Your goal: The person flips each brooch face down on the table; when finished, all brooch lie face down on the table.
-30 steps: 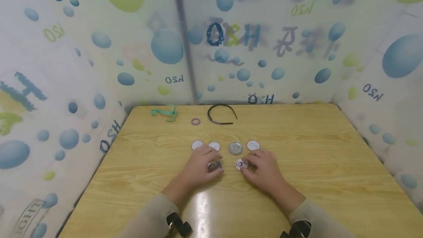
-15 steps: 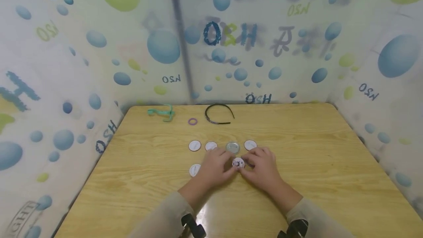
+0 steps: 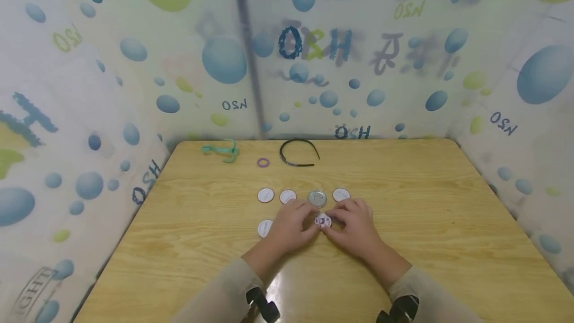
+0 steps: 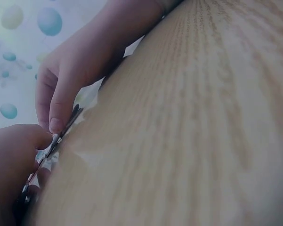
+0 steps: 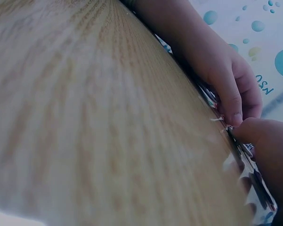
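A small round badge (image 3: 323,221) with a printed white face lies between both hands, close over the table. My left hand (image 3: 291,226) has its thumb at the badge's near edge and fingers curled toward the far side. From the other side, my right hand (image 3: 355,223) pinches it with thumb and fingers. The thumb tips nearly meet in the left wrist view, where the right hand (image 4: 80,66) appears beyond. Beyond the fingers, a silver-backed badge (image 3: 317,199) lies between white-backed badges, including one (image 3: 341,195) by the right fingers. Another white-backed badge (image 3: 264,228) is partly covered by the left hand.
Two white-backed badges, one at the left end (image 3: 265,195) and its neighbour (image 3: 287,196), complete the row. Farther back are a black headband (image 3: 282,156), a purple ring (image 3: 263,162) and a green claw-shaped hair clip (image 3: 224,150). Patterned walls rise behind the wooden table (image 3: 403,178).
My left hand has moved right to the printed badge, uncovering a white-backed badge and covering a dark round one. The right hand stays at the printed badge, which now sits between both hands.
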Demonstrator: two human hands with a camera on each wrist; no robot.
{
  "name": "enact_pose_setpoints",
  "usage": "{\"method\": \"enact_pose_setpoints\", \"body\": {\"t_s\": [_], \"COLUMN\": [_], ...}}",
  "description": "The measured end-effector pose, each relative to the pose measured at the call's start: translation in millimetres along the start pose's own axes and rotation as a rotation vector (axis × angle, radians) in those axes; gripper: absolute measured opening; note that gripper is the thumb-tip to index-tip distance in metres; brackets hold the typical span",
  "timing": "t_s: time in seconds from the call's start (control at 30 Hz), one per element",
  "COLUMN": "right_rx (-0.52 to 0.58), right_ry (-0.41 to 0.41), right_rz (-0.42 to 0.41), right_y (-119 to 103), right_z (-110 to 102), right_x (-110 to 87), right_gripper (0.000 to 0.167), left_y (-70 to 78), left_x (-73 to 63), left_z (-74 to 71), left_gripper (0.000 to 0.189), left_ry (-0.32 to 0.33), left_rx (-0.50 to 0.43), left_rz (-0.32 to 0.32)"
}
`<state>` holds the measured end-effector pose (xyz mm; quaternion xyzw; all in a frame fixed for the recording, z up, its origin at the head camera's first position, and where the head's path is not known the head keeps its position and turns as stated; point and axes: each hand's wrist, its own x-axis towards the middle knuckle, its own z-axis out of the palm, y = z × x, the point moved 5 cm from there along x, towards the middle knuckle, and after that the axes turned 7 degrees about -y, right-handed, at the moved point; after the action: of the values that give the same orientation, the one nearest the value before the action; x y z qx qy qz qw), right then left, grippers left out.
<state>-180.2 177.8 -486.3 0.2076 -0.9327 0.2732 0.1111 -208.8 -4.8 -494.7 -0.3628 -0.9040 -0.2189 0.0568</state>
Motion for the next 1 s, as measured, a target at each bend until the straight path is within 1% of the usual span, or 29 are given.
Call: {"method": "enact_pose_setpoints", "body": {"t_s": [0.2, 0.43, 0.73, 0.87, 1.0], "right_rx": [-0.003, -0.003, 0.021, 0.036, 0.044], "right_ry": [-0.031, -0.015, 0.003, -0.004, -0.026], "right_rz": [-0.01, -0.022, -0.028, -0.021, -0.009], "right_y": [-0.8, -1.4, -1.0, -0.7, 0.1], "right_z": [0.6, -0.1, 1.5, 1.4, 1.8], "right_x": [0.7, 0.3, -1.5, -1.0, 0.2], "right_gripper": [0.035, 0.033, 0.035, 0.036, 0.035], "left_y": [-0.4, 1.3, 1.9, 3.1, 2.8], "left_x": [0.1, -0.6, -3.7, -3.9, -3.5], "left_z": [-0.6, -1.6, -2.4, -4.3, -4.5], "left_gripper": [0.033, 0.029, 0.035, 0.036, 0.035], "left_ry": [-0.006, -0.001, 0.011, 0.023, 0.021], "left_rx": [0.004, 0.02, 0.029, 0.021, 0.016], "left_rz": [0.0, 0.003, 0.024, 0.035, 0.035]}}
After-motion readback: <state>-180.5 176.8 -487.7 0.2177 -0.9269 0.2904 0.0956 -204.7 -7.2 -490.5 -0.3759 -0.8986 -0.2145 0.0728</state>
